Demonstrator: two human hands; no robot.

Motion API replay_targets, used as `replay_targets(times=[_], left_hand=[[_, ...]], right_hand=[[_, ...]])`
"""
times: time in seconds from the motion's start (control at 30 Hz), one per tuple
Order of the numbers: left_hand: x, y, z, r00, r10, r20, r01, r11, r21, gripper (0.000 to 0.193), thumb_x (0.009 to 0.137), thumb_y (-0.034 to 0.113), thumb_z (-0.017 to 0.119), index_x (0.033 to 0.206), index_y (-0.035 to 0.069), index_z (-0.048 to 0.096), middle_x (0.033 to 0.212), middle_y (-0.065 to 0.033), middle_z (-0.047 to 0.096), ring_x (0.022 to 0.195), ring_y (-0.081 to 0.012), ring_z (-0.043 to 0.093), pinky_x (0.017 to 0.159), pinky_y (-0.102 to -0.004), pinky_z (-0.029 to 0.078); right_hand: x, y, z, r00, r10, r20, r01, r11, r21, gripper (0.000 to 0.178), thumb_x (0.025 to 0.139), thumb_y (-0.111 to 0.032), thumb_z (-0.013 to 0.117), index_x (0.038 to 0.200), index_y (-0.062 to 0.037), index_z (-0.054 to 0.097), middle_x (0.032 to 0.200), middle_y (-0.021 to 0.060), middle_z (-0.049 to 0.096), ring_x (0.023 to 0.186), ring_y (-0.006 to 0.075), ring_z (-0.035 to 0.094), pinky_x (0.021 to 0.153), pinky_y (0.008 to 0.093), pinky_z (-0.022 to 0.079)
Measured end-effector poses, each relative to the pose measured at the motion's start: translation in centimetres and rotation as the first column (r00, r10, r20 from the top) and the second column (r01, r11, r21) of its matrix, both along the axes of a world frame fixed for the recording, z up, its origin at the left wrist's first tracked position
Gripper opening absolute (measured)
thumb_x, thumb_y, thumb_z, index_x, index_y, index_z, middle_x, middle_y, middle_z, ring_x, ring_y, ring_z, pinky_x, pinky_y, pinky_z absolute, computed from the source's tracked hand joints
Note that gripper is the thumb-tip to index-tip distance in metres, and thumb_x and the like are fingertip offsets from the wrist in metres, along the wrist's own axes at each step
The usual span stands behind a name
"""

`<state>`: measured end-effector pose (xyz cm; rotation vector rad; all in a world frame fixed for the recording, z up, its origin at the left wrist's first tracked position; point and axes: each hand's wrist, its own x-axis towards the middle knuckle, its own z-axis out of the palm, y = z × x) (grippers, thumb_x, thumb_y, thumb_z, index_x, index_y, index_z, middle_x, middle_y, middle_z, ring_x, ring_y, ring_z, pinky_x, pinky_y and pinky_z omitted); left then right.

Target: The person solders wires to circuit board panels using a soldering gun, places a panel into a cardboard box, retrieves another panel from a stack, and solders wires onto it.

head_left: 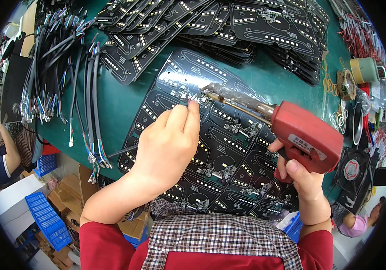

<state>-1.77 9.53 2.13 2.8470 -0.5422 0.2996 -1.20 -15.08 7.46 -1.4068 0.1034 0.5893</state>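
Note:
My right hand [301, 173] is wrapped round the handle of a red soldering gun [307, 137]. The gun's long metal tip [222, 99] reaches left over a black circuit board panel [215, 148] with rows of small light-coloured LEDs. Close to that tip, the fingers of my left hand [168, 139] are pinched together over the small components. A black cable [124, 151] comes out from beneath this hand on its left side; its end at my fingertips is mostly hidden. Pale smoke or glare lies round the tip.
Stacks of similar black boards [274, 27] cover the far side of the green table [98, 90]. Bundles of black cables [51, 67] with coloured wire ends lie at left. At right are rubber bands [330, 84], a green roll [364, 70] and a fan [351, 170]. Blue crates [49, 220] stand below left.

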Motion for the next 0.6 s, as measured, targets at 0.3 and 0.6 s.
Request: replay_targets(times=[0.3,0.6], left_hand=[[-0.1,-0.1,-0.6,0.998,0.023,0.061,-0.025,0.999,0.023,0.033,0.068,0.003,0.06,0.1,-0.007,0.059,0.073,-0.0043,0.044,0.064,-0.013,0.05,0.052,-0.0214,0.045],[-0.1,-0.1,-0.6,0.998,0.03,0.054,-0.029,1.0,-0.009,0.033,0.068,0.003,0.059,0.1,-0.007,0.059,0.075,-0.0055,0.045,0.065,-0.0145,0.05,0.053,-0.0222,0.045]], right_hand=[[0.2,-0.2,0.4,0.978,0.134,-0.163,-0.159,0.976,-0.15,0.039,0.081,-0.01,0.067,0.117,-0.0029,0.053,0.102,0.0062,0.058,0.093,0.0133,0.054,0.081,0.0288,0.045],[-0.2,0.7,-0.7,0.996,0.057,0.061,-0.038,0.959,-0.282,0.056,0.077,-0.034,0.07,0.113,0.004,0.049,0.068,0.0084,0.055,0.048,0.0095,0.048,0.043,0.0212,0.039]])
